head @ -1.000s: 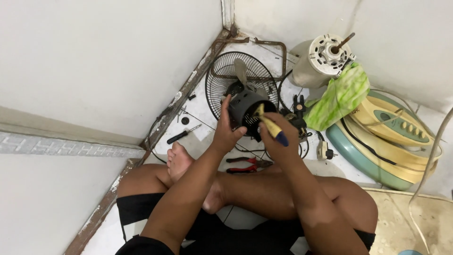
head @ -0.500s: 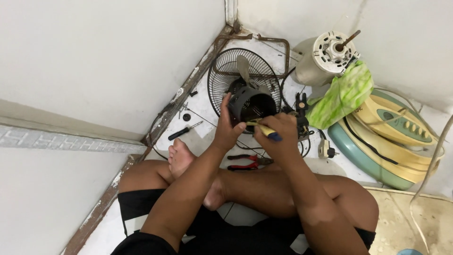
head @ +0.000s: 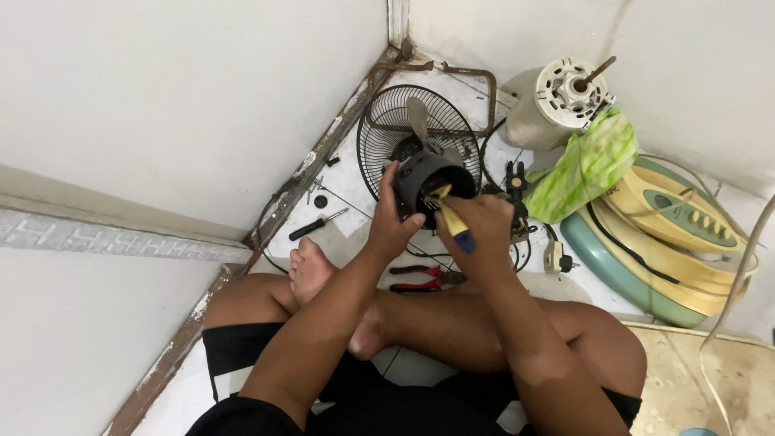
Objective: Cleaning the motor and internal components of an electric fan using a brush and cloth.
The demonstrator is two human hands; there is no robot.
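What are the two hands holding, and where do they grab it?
The left hand grips the black round housing by its side wall. The right hand holds a yellow-and-blue screwdriver by its handle.

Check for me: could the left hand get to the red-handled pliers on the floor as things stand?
Probably yes. The pliers lie bare on the tile just below the left hand, nothing over them, but that hand grips the black housing and would have to let go first.

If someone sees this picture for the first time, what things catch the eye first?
In the middle, the left hand holds a black housing while the right hand pokes a yellow-and-blue screwdriver into it. Behind them a black fan grille lies in the corner of the floor. At right sit a white motor, a green bag and a green-and-cream fan base.
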